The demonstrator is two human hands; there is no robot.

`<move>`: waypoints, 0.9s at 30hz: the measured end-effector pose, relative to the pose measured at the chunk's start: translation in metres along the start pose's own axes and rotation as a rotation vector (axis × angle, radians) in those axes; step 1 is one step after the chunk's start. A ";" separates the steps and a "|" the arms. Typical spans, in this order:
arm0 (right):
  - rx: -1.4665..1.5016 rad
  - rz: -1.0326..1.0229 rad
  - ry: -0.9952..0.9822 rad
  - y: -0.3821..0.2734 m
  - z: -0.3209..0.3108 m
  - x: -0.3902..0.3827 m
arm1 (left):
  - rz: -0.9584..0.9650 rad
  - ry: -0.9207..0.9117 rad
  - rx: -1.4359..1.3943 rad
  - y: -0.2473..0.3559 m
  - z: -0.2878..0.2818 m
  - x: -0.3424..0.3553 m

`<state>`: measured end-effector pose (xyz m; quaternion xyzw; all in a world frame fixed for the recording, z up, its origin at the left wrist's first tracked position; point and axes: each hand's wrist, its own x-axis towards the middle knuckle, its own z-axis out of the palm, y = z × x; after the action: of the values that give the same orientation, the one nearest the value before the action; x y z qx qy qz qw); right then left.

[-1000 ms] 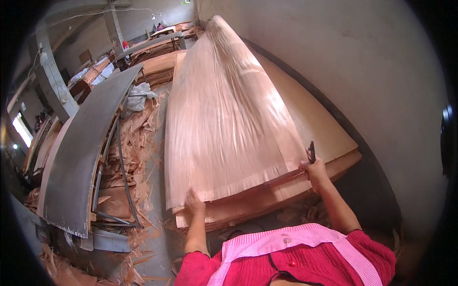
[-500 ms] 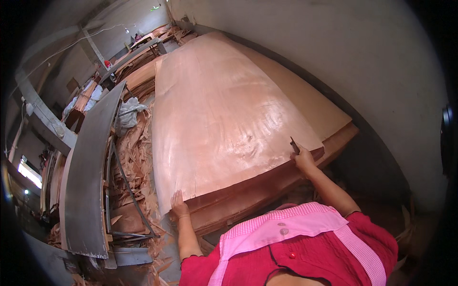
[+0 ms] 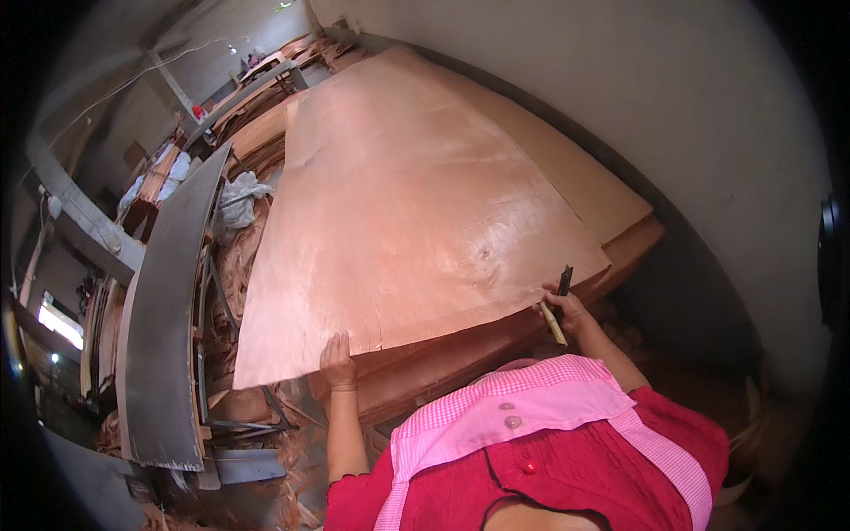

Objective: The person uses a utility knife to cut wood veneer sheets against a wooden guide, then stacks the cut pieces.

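Note:
A large thin reddish wood veneer sheet [image 3: 416, 212] lies over a stack of veneer [image 3: 416, 380], its near left corner sticking out past the stack. My left hand [image 3: 337, 361] rests on the near edge of the sheet, fingers stretched flat and open; its thumb is hard to see. At the near right corner, my right hand [image 3: 569, 313] is closed around a narrow dark tool [image 3: 565, 280], apparently a knife. A pale yellow stick-like piece [image 3: 553, 324] shows at the same hand; whether it belongs to the tool, I cannot tell. The right fingertips are close to the sheet's edge.
A long dark board [image 3: 168, 327] on a metal frame [image 3: 217, 310] stands to the left. Veneer scraps and a white plastic bag [image 3: 241, 199] lie between it and the stack. A wall [image 3: 673, 115] runs along the right. More veneer piles [image 3: 257, 137] stand farther back.
The top sheet has shifted left, its near left corner now overhanging farther. Both hands remain at its near edge. The right hand has turned, showing the pale stick-like piece.

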<state>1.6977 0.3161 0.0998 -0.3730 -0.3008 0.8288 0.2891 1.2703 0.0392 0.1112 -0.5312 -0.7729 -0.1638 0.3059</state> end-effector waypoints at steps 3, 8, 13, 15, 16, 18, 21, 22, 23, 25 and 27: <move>-0.151 0.093 -0.093 0.009 -0.024 -0.004 | -0.101 -0.058 -0.065 0.003 0.018 -0.019; -0.284 -0.123 0.219 0.045 -0.060 -0.040 | -0.243 -0.087 -0.205 0.010 0.026 -0.030; -0.149 -0.041 0.274 0.014 -0.070 -0.051 | -0.241 -0.068 -0.188 0.014 0.017 -0.012; -0.255 -0.083 0.390 -0.021 -0.049 -0.045 | -0.230 -0.058 -0.213 0.010 0.012 -0.006; -0.264 -0.086 0.324 -0.041 -0.035 -0.049 | -0.233 -0.059 -0.202 0.008 0.007 -0.007; -0.319 -0.127 0.362 -0.068 -0.011 -0.063 | -0.278 -0.077 -0.207 0.009 0.003 -0.009; -0.309 -0.178 0.276 -0.099 0.014 -0.081 | -0.267 -0.050 -0.179 0.011 0.009 -0.014; -0.298 -0.169 0.229 -0.109 0.025 -0.088 | -0.254 -0.035 -0.161 0.011 0.011 -0.018; -0.330 -0.176 0.214 -0.119 0.036 -0.093 | -0.251 -0.022 -0.149 0.011 0.012 -0.021; -0.403 -0.191 0.201 -0.137 0.056 -0.109 | -0.247 -0.002 -0.143 0.016 0.013 -0.027; -0.499 -0.238 0.212 -0.157 0.080 -0.123 | -0.257 0.000 -0.139 0.026 0.014 -0.034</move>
<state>1.7422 0.3091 0.3098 -0.4793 -0.5050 0.6459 0.3132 1.2983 0.0323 0.0766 -0.4478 -0.8213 -0.2549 0.2448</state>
